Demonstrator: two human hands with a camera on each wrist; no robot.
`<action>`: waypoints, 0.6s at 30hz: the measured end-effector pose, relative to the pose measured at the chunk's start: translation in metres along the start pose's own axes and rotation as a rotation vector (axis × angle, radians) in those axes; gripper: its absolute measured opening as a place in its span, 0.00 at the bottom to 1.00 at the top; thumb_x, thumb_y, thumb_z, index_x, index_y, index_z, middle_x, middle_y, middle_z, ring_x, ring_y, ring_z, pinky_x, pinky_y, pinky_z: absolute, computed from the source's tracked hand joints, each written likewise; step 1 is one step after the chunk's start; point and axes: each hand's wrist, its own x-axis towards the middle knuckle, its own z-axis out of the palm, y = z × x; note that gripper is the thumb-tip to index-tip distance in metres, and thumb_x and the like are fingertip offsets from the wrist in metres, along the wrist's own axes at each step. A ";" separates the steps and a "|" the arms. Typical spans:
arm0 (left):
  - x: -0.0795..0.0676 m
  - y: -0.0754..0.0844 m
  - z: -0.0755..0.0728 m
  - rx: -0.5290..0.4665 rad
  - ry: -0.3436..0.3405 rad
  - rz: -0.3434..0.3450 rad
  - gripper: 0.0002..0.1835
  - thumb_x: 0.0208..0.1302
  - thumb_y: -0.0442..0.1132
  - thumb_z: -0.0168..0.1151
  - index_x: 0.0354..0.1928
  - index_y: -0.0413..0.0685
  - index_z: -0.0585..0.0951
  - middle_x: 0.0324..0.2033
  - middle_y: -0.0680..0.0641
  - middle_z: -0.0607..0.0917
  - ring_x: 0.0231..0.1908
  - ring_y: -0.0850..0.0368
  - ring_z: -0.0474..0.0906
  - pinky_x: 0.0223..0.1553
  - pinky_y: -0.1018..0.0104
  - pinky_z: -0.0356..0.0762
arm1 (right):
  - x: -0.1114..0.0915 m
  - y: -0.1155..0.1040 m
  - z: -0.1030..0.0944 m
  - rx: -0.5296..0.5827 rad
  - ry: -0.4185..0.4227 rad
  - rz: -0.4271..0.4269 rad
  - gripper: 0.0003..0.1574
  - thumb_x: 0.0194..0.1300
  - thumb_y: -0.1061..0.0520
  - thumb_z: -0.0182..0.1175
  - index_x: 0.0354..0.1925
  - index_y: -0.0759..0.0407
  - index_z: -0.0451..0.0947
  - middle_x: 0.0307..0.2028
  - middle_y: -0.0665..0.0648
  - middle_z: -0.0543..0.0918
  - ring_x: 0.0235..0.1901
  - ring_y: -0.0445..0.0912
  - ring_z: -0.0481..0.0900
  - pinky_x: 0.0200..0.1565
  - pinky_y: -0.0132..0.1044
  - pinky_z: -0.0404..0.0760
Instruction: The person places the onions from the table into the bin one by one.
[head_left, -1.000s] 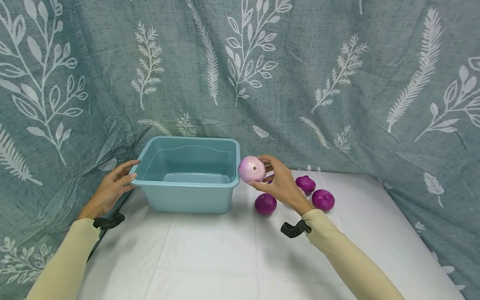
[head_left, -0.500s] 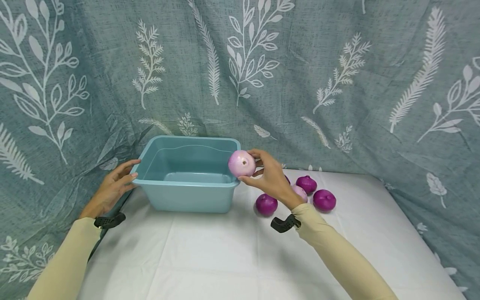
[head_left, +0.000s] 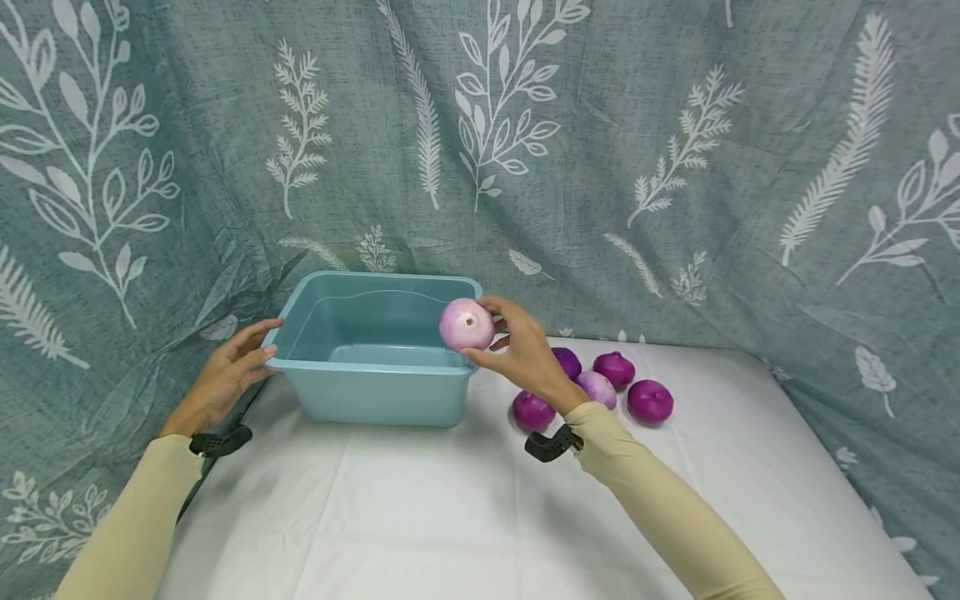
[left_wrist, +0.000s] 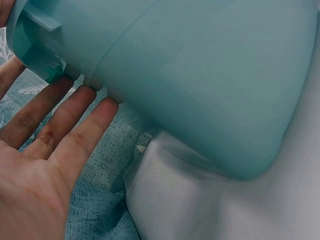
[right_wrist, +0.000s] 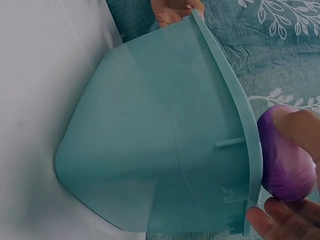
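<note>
My right hand (head_left: 525, 350) pinches a pale pink-purple onion (head_left: 466, 325) between thumb and fingers, over the right end of a blue-green plastic basin (head_left: 375, 396). In the right wrist view the onion (right_wrist: 286, 155) shows just above the basin's rim (right_wrist: 250, 130), its darker purple side toward the rim. At the basin's left end is my left hand (head_left: 225, 375); its fingers lie nearly straight. The left wrist view has those fingertips (left_wrist: 105, 107) against the outer wall (left_wrist: 200, 90) below the rim. Inside, the visible part of the basin holds nothing.
Several onions lie grouped on the white-covered table (head_left: 420, 508) right of the basin: magenta ones (head_left: 650, 402), a dark purple one (head_left: 566, 362) and a pale one (head_left: 597, 389). A leaf-patterned curtain (head_left: 570, 167) hangs behind the basin and at both sides.
My right hand has carried the pale onion left and slightly up, from beside the basin's right rim to over its opening. The left hand stays at the basin's left end.
</note>
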 end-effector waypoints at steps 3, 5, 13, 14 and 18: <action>0.000 0.000 -0.001 0.005 0.000 -0.003 0.31 0.82 0.44 0.53 0.81 0.57 0.60 0.80 0.45 0.50 0.76 0.48 0.52 0.57 0.69 0.79 | 0.000 -0.002 0.004 -0.006 -0.017 -0.006 0.48 0.57 0.53 0.80 0.70 0.58 0.70 0.56 0.57 0.79 0.43 0.47 0.84 0.43 0.42 0.89; 0.000 0.000 0.000 0.007 0.001 -0.008 0.31 0.81 0.45 0.54 0.81 0.58 0.60 0.80 0.45 0.50 0.76 0.48 0.52 0.58 0.68 0.78 | -0.002 -0.002 0.004 -0.026 -0.026 -0.002 0.46 0.59 0.52 0.79 0.71 0.57 0.70 0.56 0.57 0.80 0.44 0.48 0.85 0.44 0.38 0.88; 0.000 0.000 0.001 0.013 -0.003 -0.012 0.31 0.81 0.45 0.54 0.81 0.59 0.60 0.80 0.46 0.50 0.76 0.47 0.51 0.61 0.62 0.76 | -0.014 0.001 -0.003 -0.071 -0.052 0.034 0.39 0.65 0.52 0.74 0.70 0.57 0.73 0.56 0.62 0.81 0.48 0.53 0.84 0.49 0.37 0.86; -0.001 0.000 0.001 0.016 -0.006 -0.008 0.31 0.81 0.45 0.54 0.81 0.59 0.59 0.80 0.46 0.50 0.76 0.46 0.51 0.62 0.61 0.76 | -0.016 0.002 -0.005 -0.080 -0.053 0.036 0.38 0.65 0.52 0.74 0.70 0.57 0.73 0.56 0.61 0.81 0.48 0.52 0.84 0.49 0.38 0.87; -0.001 0.000 0.001 0.011 -0.005 0.001 0.31 0.82 0.45 0.53 0.81 0.59 0.59 0.81 0.46 0.50 0.76 0.47 0.51 0.60 0.65 0.77 | -0.026 0.010 -0.014 -0.129 -0.047 0.054 0.37 0.65 0.51 0.74 0.68 0.57 0.74 0.56 0.56 0.82 0.47 0.48 0.83 0.48 0.38 0.87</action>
